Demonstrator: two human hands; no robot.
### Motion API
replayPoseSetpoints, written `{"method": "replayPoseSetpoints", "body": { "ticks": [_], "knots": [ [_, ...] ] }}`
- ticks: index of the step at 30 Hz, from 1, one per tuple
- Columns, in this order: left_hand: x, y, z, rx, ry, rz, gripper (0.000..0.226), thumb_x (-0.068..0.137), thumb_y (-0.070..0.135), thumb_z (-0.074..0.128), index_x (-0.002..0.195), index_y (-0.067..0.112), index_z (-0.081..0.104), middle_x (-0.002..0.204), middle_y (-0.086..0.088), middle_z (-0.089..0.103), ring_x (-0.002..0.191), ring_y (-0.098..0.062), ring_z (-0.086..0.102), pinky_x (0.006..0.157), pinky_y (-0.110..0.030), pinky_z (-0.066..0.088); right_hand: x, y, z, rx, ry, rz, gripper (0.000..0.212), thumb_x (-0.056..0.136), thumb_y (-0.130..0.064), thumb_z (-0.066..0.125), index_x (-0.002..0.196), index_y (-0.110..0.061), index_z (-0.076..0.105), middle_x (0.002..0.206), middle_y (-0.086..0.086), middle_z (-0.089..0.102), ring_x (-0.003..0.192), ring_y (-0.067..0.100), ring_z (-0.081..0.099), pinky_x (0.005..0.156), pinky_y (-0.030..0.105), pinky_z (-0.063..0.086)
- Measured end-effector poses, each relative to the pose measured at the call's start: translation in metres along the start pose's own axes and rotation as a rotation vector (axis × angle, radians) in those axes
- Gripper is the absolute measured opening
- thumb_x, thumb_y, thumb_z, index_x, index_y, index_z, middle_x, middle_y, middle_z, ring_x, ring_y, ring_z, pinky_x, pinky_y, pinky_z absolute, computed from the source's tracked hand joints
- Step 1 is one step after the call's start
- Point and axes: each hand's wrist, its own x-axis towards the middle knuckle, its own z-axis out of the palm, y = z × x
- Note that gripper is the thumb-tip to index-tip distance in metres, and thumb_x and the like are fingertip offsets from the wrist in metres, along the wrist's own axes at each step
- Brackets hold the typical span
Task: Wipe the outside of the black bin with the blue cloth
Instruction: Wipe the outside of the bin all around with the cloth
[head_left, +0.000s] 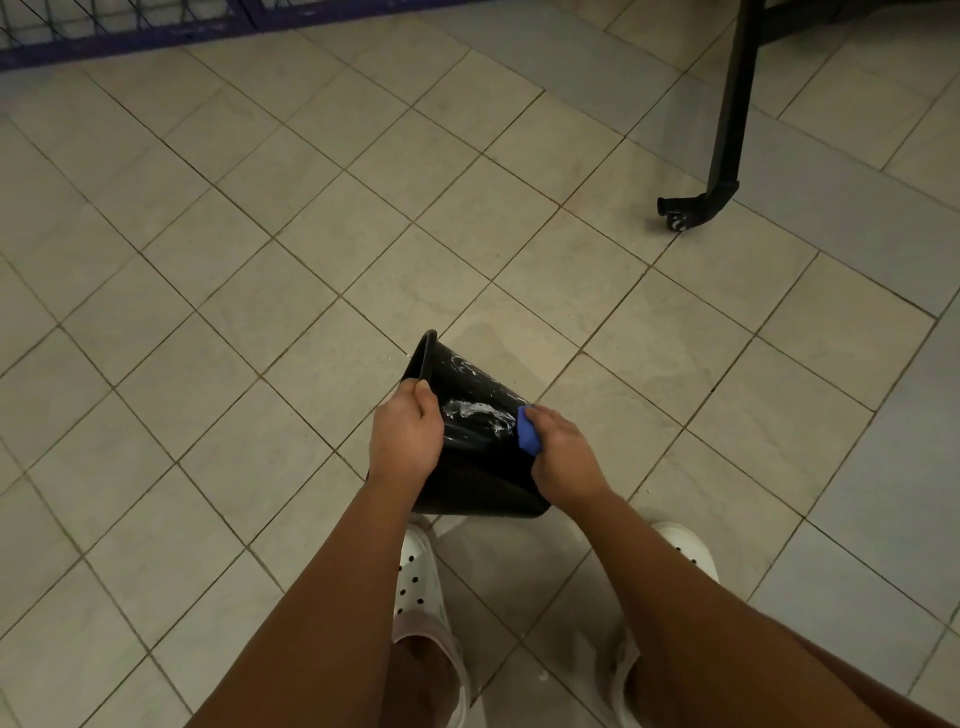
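White clogs (418, 577) nearest, on tiled floor (208, 260). Just ahead I see black bin (478, 475), tilted, mouth facing away-left. Left grip (408, 436) curled over rim. Right grip (566, 457) clutching blue cloth (527, 428), pressed against sudsy outer wall.

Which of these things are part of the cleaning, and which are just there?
In use: bin, gripped at its rim by the left hand; cloth, held against the bin by the right hand.
Just there: black stand, wire rack, white clogs.
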Motion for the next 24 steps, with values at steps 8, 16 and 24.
{"method": "replayPoseSetpoints", "body": {
  "ticks": [8,16,24],
  "knots": [
    [-0.001,0.003,0.002,-0.008,0.016,0.004,0.032,0.105,0.024,0.031,0.089,0.008,0.054,0.066,0.0,0.053,0.059,-0.009,0.051,0.051,-0.02,0.037,-0.028,-0.003,0.016,0.002,0.164,0.16,0.065,0.082,0.003,0.052,0.142,-0.006,0.03,0.148,0.012,0.033,0.137,0.026,0.027,0.115,0.028,0.017],
    [0.004,0.0,0.001,-0.071,0.026,-0.076,0.034,0.105,0.025,0.031,0.087,0.008,0.054,0.07,0.001,0.053,0.063,-0.007,0.05,0.053,-0.021,0.032,-0.029,0.01,0.019,0.009,0.119,0.004,0.072,0.082,0.004,0.051,0.146,-0.01,0.023,0.154,0.01,0.021,0.143,0.026,0.016,0.119,0.033,0.007],
    [0.007,-0.003,0.0,-0.047,0.002,-0.044,0.033,0.105,0.025,0.029,0.087,0.009,0.053,0.069,0.0,0.052,0.063,-0.008,0.05,0.053,-0.021,0.034,-0.038,-0.028,0.035,-0.088,0.129,-0.113,0.074,0.087,-0.002,0.051,0.148,-0.016,0.012,0.158,0.005,0.006,0.146,0.023,0.0,0.119,0.04,0.002]
  ]
}}
